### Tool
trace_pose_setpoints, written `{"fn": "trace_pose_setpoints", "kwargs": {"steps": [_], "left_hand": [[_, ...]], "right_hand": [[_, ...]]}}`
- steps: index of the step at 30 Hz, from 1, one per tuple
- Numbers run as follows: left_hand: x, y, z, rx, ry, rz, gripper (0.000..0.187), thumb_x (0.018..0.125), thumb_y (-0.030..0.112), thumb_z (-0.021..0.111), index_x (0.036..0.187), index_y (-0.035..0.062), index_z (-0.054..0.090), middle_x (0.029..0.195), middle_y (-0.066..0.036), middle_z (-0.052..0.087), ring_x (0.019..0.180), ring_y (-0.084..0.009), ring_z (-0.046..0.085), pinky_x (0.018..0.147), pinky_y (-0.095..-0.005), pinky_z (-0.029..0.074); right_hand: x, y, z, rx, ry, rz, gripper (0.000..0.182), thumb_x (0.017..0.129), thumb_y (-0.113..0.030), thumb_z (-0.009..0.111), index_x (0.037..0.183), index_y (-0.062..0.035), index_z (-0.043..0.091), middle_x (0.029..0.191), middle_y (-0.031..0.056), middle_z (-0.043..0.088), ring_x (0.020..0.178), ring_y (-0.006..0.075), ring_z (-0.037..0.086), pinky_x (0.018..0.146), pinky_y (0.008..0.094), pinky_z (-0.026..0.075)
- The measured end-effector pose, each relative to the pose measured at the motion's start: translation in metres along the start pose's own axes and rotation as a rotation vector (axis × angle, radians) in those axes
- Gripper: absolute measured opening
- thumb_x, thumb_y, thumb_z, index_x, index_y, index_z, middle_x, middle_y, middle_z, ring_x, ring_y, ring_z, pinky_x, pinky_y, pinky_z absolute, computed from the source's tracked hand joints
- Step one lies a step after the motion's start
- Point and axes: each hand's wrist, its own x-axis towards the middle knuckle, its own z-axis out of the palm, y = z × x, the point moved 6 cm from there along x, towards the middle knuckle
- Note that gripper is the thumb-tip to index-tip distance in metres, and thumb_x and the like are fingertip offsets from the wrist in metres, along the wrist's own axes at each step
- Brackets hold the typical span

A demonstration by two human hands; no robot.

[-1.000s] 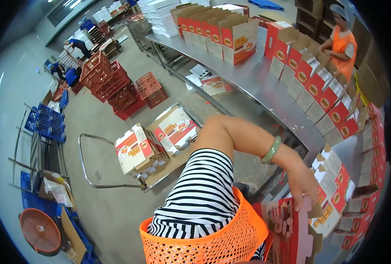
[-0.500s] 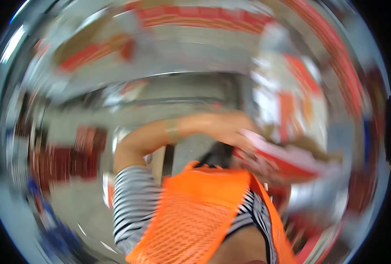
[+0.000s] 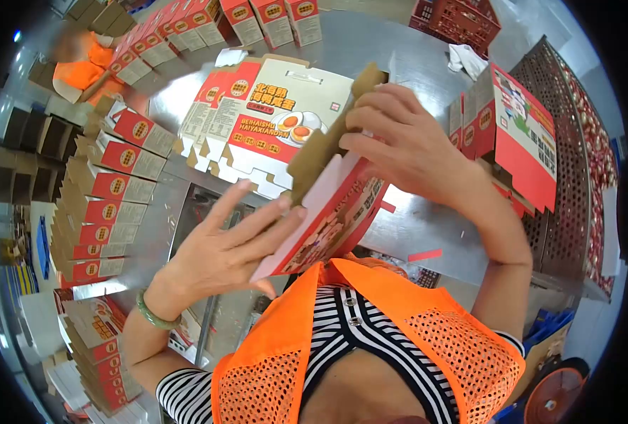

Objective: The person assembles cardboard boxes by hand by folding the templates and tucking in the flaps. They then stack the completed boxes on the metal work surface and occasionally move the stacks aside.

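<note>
In front of my chest, a red and white carton [image 3: 335,219] is tilted between my two hands, its brown cardboard inner flaps showing along the upper edge. My left hand [image 3: 222,247], with a green bangle on the wrist, grips the near left end, fingers over the edge and thumb below. The far upper end is in my right hand [image 3: 402,134], its fingers bent over the brown flap. Just beyond lie flat, unfolded printed cartons [image 3: 247,134] on the metal table [image 3: 392,240].
More flattened cartons [image 3: 526,134] lie at the right beside a dark perforated crate [image 3: 568,226]. Standing cartons [image 3: 116,187] line the left side. A red crate [image 3: 455,21] and white cloth [image 3: 466,60] are at the back. Another person [image 3: 80,74] in orange is far left.
My left arm, earlier stretched across to the right at a red and white carton, has come back left. The carton is now in front of me between both hands. The earlier view is blurred.
</note>
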Motion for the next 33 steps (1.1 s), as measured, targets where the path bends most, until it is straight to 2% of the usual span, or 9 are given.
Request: {"fn": "trace_pose_setpoints", "kwargs": {"steps": [6, 9, 11, 15, 21, 25, 26, 31, 33], "left_hand": [[0.022, 0.015, -0.010, -0.088, -0.023, 0.229, 0.072, 0.091, 0.062, 0.038, 0.131, 0.0064, 0.060, 0.145, -0.001, 0.051, 0.127, -0.0202, 0.053, 0.110, -0.0485, 0.043], [0.027, 0.008, -0.011, -0.310, 0.041, 0.118, 0.055, 0.088, 0.054, 0.051, 0.113, 0.0068, 0.066, 0.146, -0.007, 0.051, 0.111, -0.0202, 0.059, 0.088, -0.0378, 0.055], [0.025, 0.002, -0.007, 0.029, -0.112, 0.049, 0.041, 0.081, 0.046, 0.065, 0.096, 0.0077, 0.065, 0.131, -0.009, 0.060, 0.098, -0.0199, 0.059, 0.069, -0.0292, 0.053], [0.037, -0.010, -0.008, -0.070, 0.131, -0.084, 0.042, 0.072, 0.043, 0.075, 0.092, 0.0072, 0.064, 0.094, -0.006, 0.065, 0.091, -0.0229, 0.060, 0.067, -0.0317, 0.050], [0.046, -0.014, 0.007, -0.476, 0.448, -0.498, 0.040, 0.075, 0.037, 0.078, 0.095, 0.0042, 0.065, 0.091, -0.006, 0.066, 0.087, -0.0243, 0.061, 0.069, -0.0360, 0.048], [0.062, 0.013, 0.013, -0.048, 0.402, -0.261, 0.037, 0.080, 0.042, 0.075, 0.093, 0.0088, 0.068, 0.112, -0.005, 0.070, 0.084, -0.0245, 0.061, 0.066, -0.0350, 0.046], [0.057, 0.015, 0.023, -0.128, 0.311, -0.303, 0.039, 0.086, 0.051, 0.067, 0.092, 0.0127, 0.070, 0.126, -0.008, 0.066, 0.104, -0.0289, 0.059, 0.083, -0.0405, 0.048], [0.053, 0.034, 0.047, 0.057, 0.293, -0.266, 0.060, 0.091, 0.069, 0.045, 0.102, 0.0164, 0.073, 0.149, -0.016, 0.048, 0.148, -0.0447, 0.013, 0.116, -0.0664, 0.014], [0.049, 0.032, 0.056, 0.141, 0.343, -0.489, 0.063, 0.087, 0.072, 0.049, 0.110, 0.0173, 0.073, 0.159, -0.022, 0.030, 0.149, -0.0523, 0.003, 0.115, -0.0697, 0.010]], "right_hand": [[-0.018, 0.009, -0.025, -0.024, -0.326, -0.035, 0.008, 0.082, -0.016, 0.068, 0.085, -0.0144, 0.061, 0.077, -0.0011, 0.060, 0.084, 0.0183, 0.058, 0.081, 0.0338, 0.040], [-0.035, 0.005, -0.047, -0.004, -0.330, 0.006, 0.006, 0.082, -0.012, 0.066, 0.086, -0.0143, 0.062, 0.075, -0.0008, 0.059, 0.079, 0.0186, 0.057, 0.076, 0.0328, 0.041], [-0.050, 0.007, -0.053, -0.075, -0.392, 0.104, 0.008, 0.082, -0.009, 0.065, 0.088, -0.0140, 0.062, 0.075, -0.0006, 0.060, 0.078, 0.0200, 0.060, 0.072, 0.0343, 0.044], [-0.072, 0.013, -0.060, -0.064, -0.360, 0.233, 0.008, 0.081, -0.009, 0.066, 0.087, -0.0115, 0.062, 0.075, 0.0035, 0.064, 0.076, 0.0239, 0.065, 0.068, 0.0383, 0.047], [-0.108, 0.037, -0.043, 0.297, -0.828, 0.425, 0.017, 0.090, -0.023, 0.064, 0.092, -0.0064, 0.063, 0.066, 0.0153, 0.062, 0.067, 0.0392, 0.062, 0.069, 0.0497, 0.044], [-0.104, 0.021, -0.032, 0.386, -1.156, 0.489, 0.024, 0.092, -0.026, 0.061, 0.094, -0.0017, 0.064, 0.081, 0.0184, 0.069, 0.083, 0.0366, 0.068, 0.074, 0.0514, 0.049], [-0.100, 0.017, -0.031, 0.460, -1.231, 0.559, 0.028, 0.094, -0.029, 0.060, 0.095, -0.0018, 0.064, 0.087, 0.0188, 0.070, 0.089, 0.0362, 0.068, 0.079, 0.0512, 0.049], [-0.123, 0.023, -0.008, 0.446, -1.010, 0.784, 0.031, 0.092, -0.030, 0.064, 0.109, -0.0033, 0.065, 0.099, 0.0166, 0.070, 0.096, 0.0341, 0.068, 0.079, 0.0458, 0.052], [-0.112, 0.019, -0.023, 0.122, -0.494, 0.496, 0.033, 0.089, -0.025, 0.067, 0.115, -0.0041, 0.064, 0.103, 0.0173, 0.069, 0.096, 0.0328, 0.067, 0.079, 0.0413, 0.054]]}}
